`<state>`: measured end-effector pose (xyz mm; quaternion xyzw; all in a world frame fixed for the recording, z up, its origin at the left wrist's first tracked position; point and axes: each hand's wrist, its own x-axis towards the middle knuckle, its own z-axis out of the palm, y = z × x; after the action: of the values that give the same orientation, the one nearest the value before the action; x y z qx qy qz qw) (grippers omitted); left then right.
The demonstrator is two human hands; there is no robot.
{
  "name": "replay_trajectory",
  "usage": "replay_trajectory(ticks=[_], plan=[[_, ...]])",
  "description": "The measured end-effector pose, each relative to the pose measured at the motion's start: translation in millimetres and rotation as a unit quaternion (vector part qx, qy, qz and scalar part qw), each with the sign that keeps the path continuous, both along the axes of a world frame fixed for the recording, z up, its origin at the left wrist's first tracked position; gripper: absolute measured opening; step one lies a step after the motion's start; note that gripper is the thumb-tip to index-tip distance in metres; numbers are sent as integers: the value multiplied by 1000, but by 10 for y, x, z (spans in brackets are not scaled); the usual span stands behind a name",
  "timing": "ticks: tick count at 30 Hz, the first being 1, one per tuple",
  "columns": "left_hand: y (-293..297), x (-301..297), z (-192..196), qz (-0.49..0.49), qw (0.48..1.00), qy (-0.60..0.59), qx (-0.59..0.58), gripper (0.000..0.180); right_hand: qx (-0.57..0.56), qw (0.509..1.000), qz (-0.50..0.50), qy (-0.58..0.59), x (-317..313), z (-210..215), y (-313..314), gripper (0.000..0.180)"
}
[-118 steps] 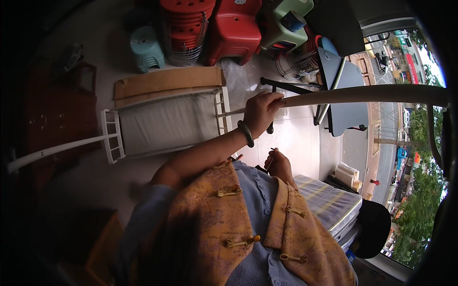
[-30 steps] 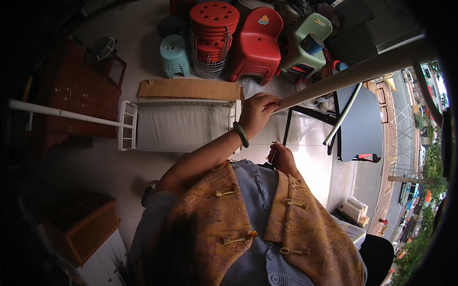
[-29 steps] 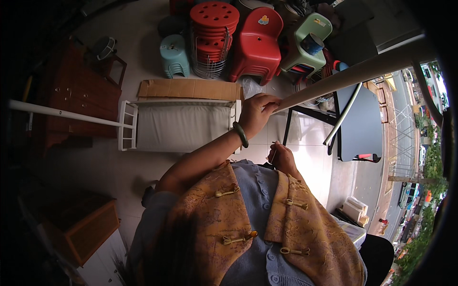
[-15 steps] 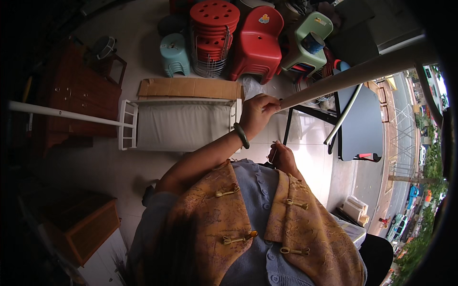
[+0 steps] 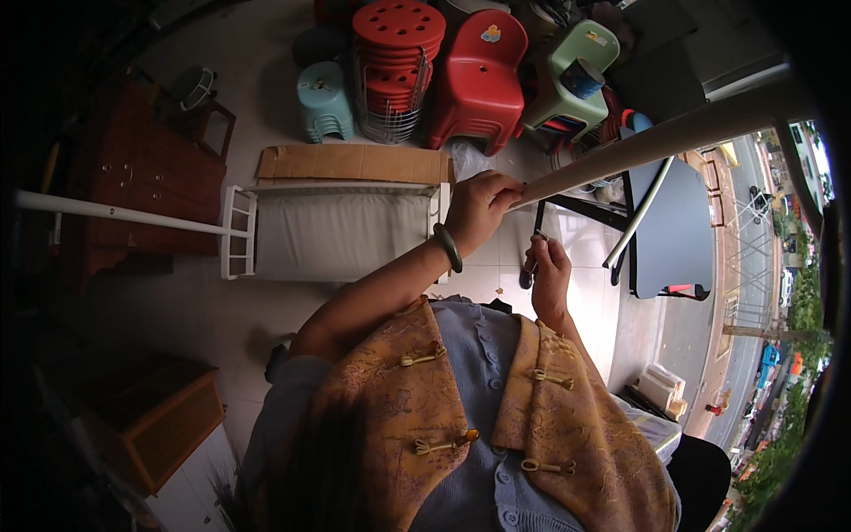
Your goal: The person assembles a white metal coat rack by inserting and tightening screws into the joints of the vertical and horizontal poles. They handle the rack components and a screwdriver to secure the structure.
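Observation:
A white rack (image 5: 229, 232) with a pale fabric panel stands low before me, and two long white poles rise from its ends. My left hand (image 5: 479, 211), a dark green bangle at the wrist, is closed around the lower part of the right pole (image 5: 620, 146). Just right of it and nearer to me, my right hand (image 5: 551, 275) is pinched, thumb against fingers. A small dark tip shows above its fingertips, too small to name. The left pole (image 5: 124, 211) stands untouched.
Behind the rack lie a flat cardboard piece (image 5: 355, 164), a blue stool (image 5: 324, 102), stacked red stools (image 5: 399, 27), a red chair (image 5: 479, 84) and a green chair (image 5: 576, 53). A dark folding table (image 5: 669, 230) leans at right; a wooden cabinet (image 5: 146, 168) stands left.
My right hand has moved up and slightly right, closer to the pole, still pinched. The left hand stays on the pole, almost unmoved.

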<state>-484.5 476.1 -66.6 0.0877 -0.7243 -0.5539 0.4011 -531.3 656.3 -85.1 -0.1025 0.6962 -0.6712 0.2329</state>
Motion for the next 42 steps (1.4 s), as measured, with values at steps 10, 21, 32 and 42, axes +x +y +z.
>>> replay_trajectory(ticks=[10, 21, 32, 42], plan=[[11, 9, 10, -65, 994, -1, 86, 22, -42, 986, 94, 133, -258, 567, -611, 24], [18, 2, -39, -54, 995, -1, 89, 24, -47, 985, 115, 116, -257, 548, -589, 20], [24, 33, -9, -61, 993, 5, 103, 22, -38, 986, 106, 123, -233, 573, -612, 18], [33, 40, -14, -49, 989, 4, 137, 21, -49, 986, 107, 116, -240, 554, -612, 18]])
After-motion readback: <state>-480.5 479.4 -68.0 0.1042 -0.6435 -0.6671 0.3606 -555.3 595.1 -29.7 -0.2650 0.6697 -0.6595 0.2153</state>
